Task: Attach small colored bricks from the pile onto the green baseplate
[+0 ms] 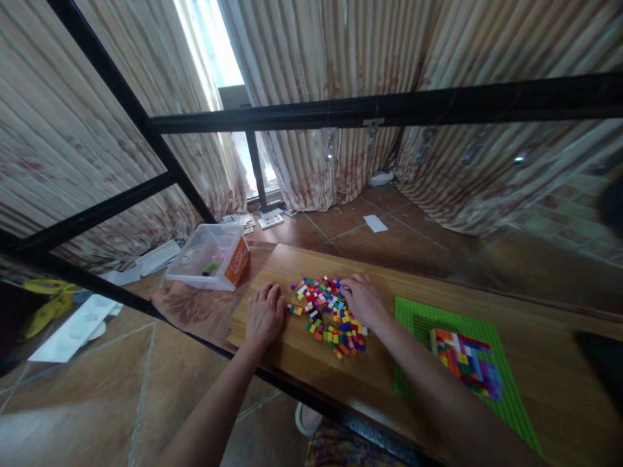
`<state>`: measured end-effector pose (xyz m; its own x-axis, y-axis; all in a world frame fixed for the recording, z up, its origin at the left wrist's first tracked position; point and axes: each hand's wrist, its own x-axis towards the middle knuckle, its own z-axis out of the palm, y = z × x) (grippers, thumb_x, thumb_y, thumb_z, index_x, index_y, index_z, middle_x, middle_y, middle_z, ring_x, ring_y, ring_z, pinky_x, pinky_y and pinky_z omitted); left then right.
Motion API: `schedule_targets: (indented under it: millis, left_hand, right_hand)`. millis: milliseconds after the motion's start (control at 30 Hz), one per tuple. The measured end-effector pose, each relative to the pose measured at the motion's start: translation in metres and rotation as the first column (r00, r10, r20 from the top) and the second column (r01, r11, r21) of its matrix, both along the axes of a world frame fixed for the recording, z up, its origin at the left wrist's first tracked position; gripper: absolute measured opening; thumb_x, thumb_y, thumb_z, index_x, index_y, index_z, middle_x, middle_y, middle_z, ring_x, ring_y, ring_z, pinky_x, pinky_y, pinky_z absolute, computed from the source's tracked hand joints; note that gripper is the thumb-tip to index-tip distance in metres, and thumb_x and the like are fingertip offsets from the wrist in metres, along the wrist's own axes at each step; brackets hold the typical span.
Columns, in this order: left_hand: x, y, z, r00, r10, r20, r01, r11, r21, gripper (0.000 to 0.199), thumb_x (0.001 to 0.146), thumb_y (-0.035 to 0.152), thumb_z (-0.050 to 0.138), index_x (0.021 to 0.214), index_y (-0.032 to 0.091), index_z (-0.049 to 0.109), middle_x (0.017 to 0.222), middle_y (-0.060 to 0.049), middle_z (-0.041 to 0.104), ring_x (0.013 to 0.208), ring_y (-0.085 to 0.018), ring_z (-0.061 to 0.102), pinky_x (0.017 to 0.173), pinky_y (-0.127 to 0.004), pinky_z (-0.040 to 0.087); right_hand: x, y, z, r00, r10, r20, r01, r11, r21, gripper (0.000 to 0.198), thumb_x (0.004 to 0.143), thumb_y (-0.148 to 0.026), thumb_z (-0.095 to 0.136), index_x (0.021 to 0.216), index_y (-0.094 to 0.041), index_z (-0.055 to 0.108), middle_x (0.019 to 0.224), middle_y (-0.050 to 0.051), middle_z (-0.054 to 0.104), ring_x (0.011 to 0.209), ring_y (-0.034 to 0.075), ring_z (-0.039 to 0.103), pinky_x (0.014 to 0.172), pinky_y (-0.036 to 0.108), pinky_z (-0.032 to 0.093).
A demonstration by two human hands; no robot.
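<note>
A loose pile of small multicoloured toy bricks [331,311] is spread over the wooden board. My left hand [265,316] rests on the wood just left of the pile, fingers lightly bent and holding nothing visible. At the pile's upper right edge is my right hand [364,299], its fingers bent together around a small purple toy brick [344,288], partly hidden by the fingertips. Beneath and beyond my right forearm lies a green baseplate [467,318]. On it stands a block of joined bricks in many colours [462,360], partly covered by the forearm.
A clear plastic box [197,275] with an orange label and a few bricks inside stands left of the wooden board [292,259]. Black metal bars [311,117] cross in front of striped curtains [311,58]. Papers [78,327] lie at the left, and a dark object [601,363] sits at the right.
</note>
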<state>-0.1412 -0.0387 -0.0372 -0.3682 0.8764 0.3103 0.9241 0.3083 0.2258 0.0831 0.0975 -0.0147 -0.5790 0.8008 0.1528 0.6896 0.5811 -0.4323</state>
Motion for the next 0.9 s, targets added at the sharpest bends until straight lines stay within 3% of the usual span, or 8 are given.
schedule_targets:
  millis: [100, 167, 300, 433, 600, 700, 800, 900]
  left_hand:
    - [-0.001, 0.000, -0.001, 1.000, 0.003, -0.004, -0.003, 1.000, 0.003, 0.041, 0.095, 0.036, 0.038, 0.125, 0.017, 0.056, 0.133, -0.012, 0.055, 0.120, -0.029, 0.049, 0.103, -0.047, 0.038]
    - [0.000, 0.000, 0.000, 1.000, 0.007, 0.001, -0.007, 1.000, 0.005, 0.040, 0.095, 0.036, 0.039, 0.125, 0.017, 0.057, 0.133, -0.012, 0.055, 0.121, -0.029, 0.049, 0.103, -0.046, 0.037]
    - [0.001, 0.002, 0.001, 1.000, 0.006, 0.008, -0.006, 1.000, 0.008, 0.040, 0.094, 0.035, 0.038, 0.123, 0.017, 0.058, 0.133, -0.012, 0.056, 0.121, -0.029, 0.050, 0.104, -0.047, 0.037]
    - [-0.003, 0.004, 0.004, 0.998, 0.004, 0.055, -0.006, 0.999, 0.032, 0.037, 0.093, 0.034, 0.039, 0.119, 0.017, 0.060, 0.130, -0.013, 0.057, 0.119, -0.028, 0.051, 0.104, -0.047, 0.038]
    - [0.012, -0.008, 0.023, 0.938, -0.034, 0.345, -0.065, 0.961, 0.270, 0.035, 0.092, 0.035, 0.040, 0.112, 0.014, 0.061, 0.117, -0.015, 0.063, 0.113, -0.026, 0.056, 0.102, -0.043, 0.043]
    - [0.058, -0.023, 0.043, 0.811, -0.169, 0.560, -0.056, 0.931, 0.361, 0.035, 0.089, 0.040, 0.050, 0.115, 0.018, 0.058, 0.110, -0.010, 0.065, 0.104, -0.022, 0.060, 0.095, -0.039, 0.047]
    - [0.116, -0.032, 0.059, 0.542, -0.375, 0.752, 0.112, 0.919, 0.377, 0.037, 0.086, 0.039, 0.058, 0.117, 0.019, 0.056, 0.105, -0.008, 0.066, 0.096, -0.019, 0.062, 0.087, -0.033, 0.050]
    - [0.158, -0.031, 0.067, 0.360, -0.414, 0.836, 0.226, 0.908, 0.353, 0.026, 0.084, 0.036, 0.062, 0.104, 0.019, 0.061, 0.092, -0.005, 0.066, 0.085, -0.017, 0.063, 0.079, -0.029, 0.051]
  right_hand:
    - [0.009, -0.010, 0.004, 0.996, 0.001, -0.087, -0.005, 0.999, -0.046, 0.022, 0.090, -0.023, 0.048, 0.097, -0.019, 0.069, 0.097, 0.008, 0.067, 0.097, 0.021, 0.057, 0.089, 0.034, 0.042]
    - [0.016, -0.019, 0.005, 0.970, -0.028, -0.242, -0.010, 0.988, -0.152, 0.021, 0.089, -0.026, 0.049, 0.097, -0.020, 0.067, 0.099, 0.007, 0.068, 0.095, 0.020, 0.059, 0.087, 0.034, 0.044]
    - [0.030, -0.041, 0.005, 0.820, -0.177, -0.544, -0.098, 0.894, -0.438, 0.024, 0.087, -0.036, 0.051, 0.100, -0.020, 0.064, 0.095, 0.005, 0.069, 0.085, 0.018, 0.063, 0.079, 0.033, 0.048]
    - [0.039, -0.060, 0.008, 0.688, -0.278, -0.670, -0.184, 0.826, -0.532, 0.026, 0.083, -0.039, 0.055, 0.097, -0.019, 0.063, 0.092, 0.005, 0.069, 0.085, 0.018, 0.063, 0.079, 0.033, 0.050]
    - [0.050, -0.080, 0.021, 0.555, -0.401, -0.729, -0.209, 0.781, -0.589, 0.029, 0.079, -0.044, 0.062, 0.097, -0.020, 0.064, 0.090, 0.004, 0.069, 0.084, 0.019, 0.064, 0.077, 0.034, 0.053]
    - [0.057, -0.094, 0.030, 0.453, -0.475, -0.755, -0.252, 0.744, -0.619, 0.032, 0.077, -0.046, 0.066, 0.098, -0.022, 0.064, 0.094, 0.005, 0.070, 0.088, 0.020, 0.065, 0.078, 0.036, 0.054]
    - [0.063, -0.110, 0.039, 0.396, -0.521, -0.756, -0.264, 0.724, -0.637, 0.032, 0.077, -0.046, 0.067, 0.098, -0.022, 0.065, 0.093, 0.004, 0.070, 0.086, 0.019, 0.064, 0.077, 0.034, 0.054]
    - [0.073, -0.125, 0.041, 0.377, -0.527, -0.761, -0.239, 0.739, -0.630, 0.026, 0.079, -0.043, 0.066, 0.096, -0.023, 0.065, 0.090, 0.003, 0.069, 0.083, 0.017, 0.063, 0.076, 0.032, 0.053]
